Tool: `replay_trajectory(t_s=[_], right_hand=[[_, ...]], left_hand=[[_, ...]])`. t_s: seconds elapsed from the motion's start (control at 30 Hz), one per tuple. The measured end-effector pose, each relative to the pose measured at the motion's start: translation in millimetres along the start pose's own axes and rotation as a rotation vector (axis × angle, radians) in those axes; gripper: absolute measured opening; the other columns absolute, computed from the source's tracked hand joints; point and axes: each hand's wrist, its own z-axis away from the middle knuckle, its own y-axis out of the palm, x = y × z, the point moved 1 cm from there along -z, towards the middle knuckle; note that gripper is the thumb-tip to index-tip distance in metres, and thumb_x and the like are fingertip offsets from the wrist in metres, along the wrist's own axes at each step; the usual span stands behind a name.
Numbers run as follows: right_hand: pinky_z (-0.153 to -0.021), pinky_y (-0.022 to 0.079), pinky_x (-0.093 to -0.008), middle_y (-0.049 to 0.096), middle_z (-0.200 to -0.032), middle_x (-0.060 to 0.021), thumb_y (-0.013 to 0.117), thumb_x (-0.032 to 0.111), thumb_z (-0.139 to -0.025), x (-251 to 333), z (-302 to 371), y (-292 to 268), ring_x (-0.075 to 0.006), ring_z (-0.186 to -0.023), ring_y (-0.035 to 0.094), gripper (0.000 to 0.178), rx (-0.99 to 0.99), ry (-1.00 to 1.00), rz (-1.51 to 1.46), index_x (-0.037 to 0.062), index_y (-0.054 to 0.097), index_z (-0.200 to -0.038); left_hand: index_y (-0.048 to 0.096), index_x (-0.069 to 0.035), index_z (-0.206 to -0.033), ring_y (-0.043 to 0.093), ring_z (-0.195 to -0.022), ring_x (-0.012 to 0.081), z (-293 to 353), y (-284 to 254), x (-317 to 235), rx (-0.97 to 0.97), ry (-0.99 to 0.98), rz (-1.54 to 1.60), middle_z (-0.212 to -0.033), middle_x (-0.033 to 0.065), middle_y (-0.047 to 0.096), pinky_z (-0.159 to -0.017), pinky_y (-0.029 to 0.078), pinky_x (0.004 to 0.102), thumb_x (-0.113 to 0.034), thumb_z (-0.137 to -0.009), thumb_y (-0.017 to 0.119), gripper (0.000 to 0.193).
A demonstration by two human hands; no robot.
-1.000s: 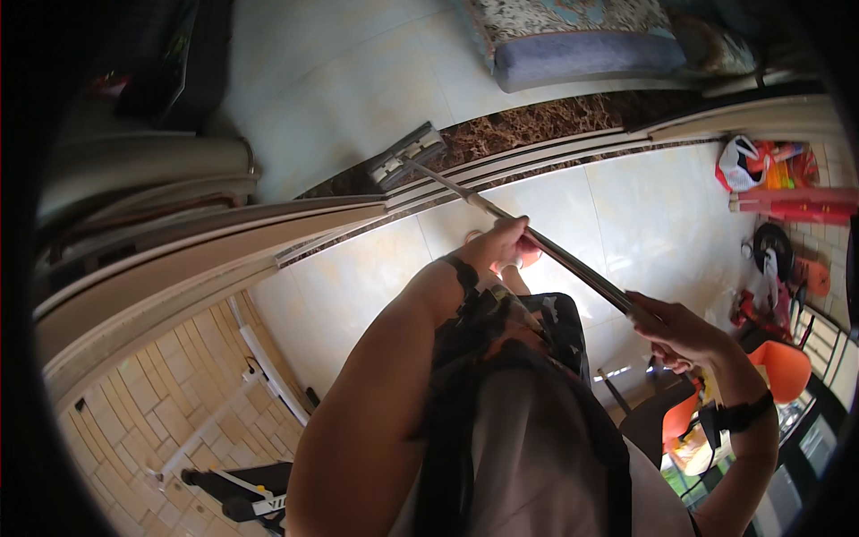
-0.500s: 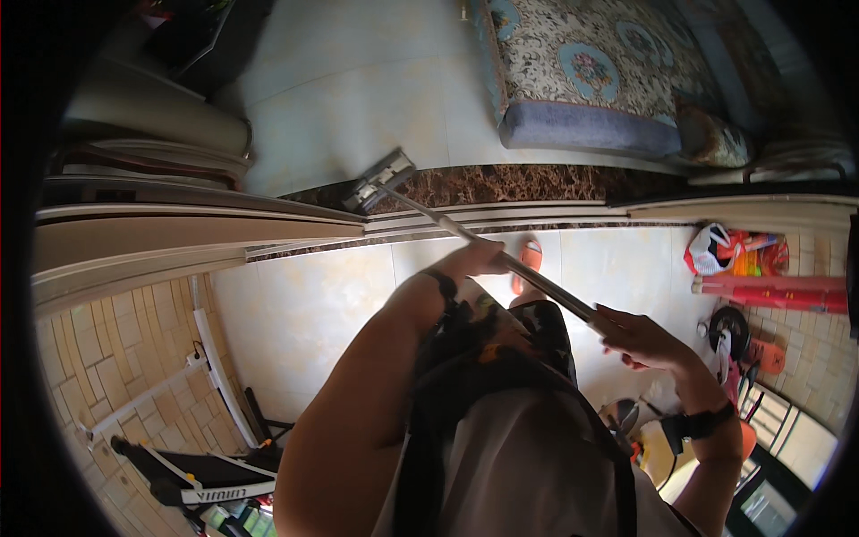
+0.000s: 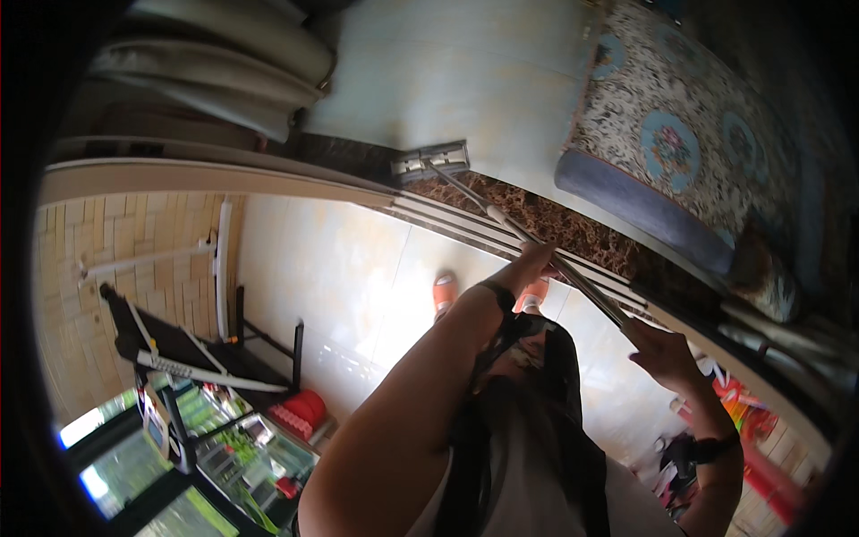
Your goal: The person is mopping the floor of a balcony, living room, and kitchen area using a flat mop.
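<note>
1. One mop [image 3: 501, 219] is held by two hands; its flat head [image 3: 431, 161] is set on the pale floor, just beyond the dark marble sill [image 3: 537, 219].
2. The left hand [image 3: 535, 261] is wrapped around the mid-handle, over the sill.
3. The right hand [image 3: 664, 353] is closed on the handle's upper end, nearer than the sill.
4. Two orange slippers [image 3: 445, 292] are seen on the tiles, nearer than the sill.
5. One patterned rug [image 3: 689, 152] lies beyond the sill, right of the mop head.
</note>
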Motion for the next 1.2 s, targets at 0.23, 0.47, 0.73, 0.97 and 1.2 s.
replay_trajectory(t_s=[0.23, 0.47, 0.73, 0.97, 1.2], right_hand=[[-0.082, 0.044, -0.0284, 0.058, -0.109, -0.0187, 0.069, 0.01, -0.071, 84, -157, 14, -0.0207, -0.099, 0.057, 0.055, 0.148, -0.253, 0.137, -0.003, 0.047, -0.119], [-0.054, 0.044, -0.0244, 0.059, -0.079, -0.0072, 0.062, 0.01, -0.075, 185, -255, 112, -0.0116, -0.062, 0.055, 0.04, 0.218, -0.154, -0.053, 0.0026, 0.053, -0.113], [-0.033, 0.03, -0.0229, 0.051, -0.067, -0.0034, 0.056, 0.016, -0.082, 197, -340, 132, -0.008, -0.038, 0.036, 0.045, 0.295, -0.048, -0.13, 0.0128, 0.045, -0.125], [-0.047, 0.041, -0.0239, 0.06, -0.082, -0.0025, 0.059, 0.01, -0.079, 109, -208, -59, -0.0067, -0.057, 0.049, 0.048, 0.135, -0.02, 0.312, 0.0195, 0.048, -0.125], [-0.076, 0.045, -0.0277, 0.062, -0.105, -0.0001, 0.064, 0.01, -0.076, 118, -100, -203, -0.0105, -0.08, 0.057, 0.05, -0.07, 0.029, 0.708, 0.024, 0.051, -0.122]], left_hand=[[0.047, 0.005, -0.087, 0.059, -0.053, 0.0242, -5, -80, -81, -0.1, 0.188, 0.241, -0.064, 0.0117, 0.053, -0.045, 0.055, 0.0343, -0.021, -0.083, 0.056, 0.028], [0.034, 0.001, -0.121, 0.058, -0.089, 0.0239, 29, -195, -98, -0.123, 0.822, 0.157, -0.092, 0.0155, 0.058, -0.077, 0.051, 0.0338, -0.01, -0.087, 0.052, 0.041], [0.029, -0.001, -0.128, 0.055, -0.095, 0.0234, 113, -237, -74, 0.019, 0.523, 0.287, -0.11, 0.0127, 0.054, -0.084, 0.047, 0.0341, -0.013, -0.089, 0.045, 0.044], [0.037, -0.004, -0.124, 0.053, -0.099, 0.0218, 84, -218, -62, 0.156, 0.393, 0.08, -0.11, 0.0101, 0.053, -0.086, 0.046, 0.0356, -0.022, -0.089, 0.047, 0.041], [0.043, -0.009, -0.115, 0.056, -0.097, 0.0228, 72, -174, -77, 0.145, 0.308, -0.014, -0.106, 0.008, 0.056, -0.08, 0.047, 0.0363, -0.024, -0.089, 0.045, 0.031]])
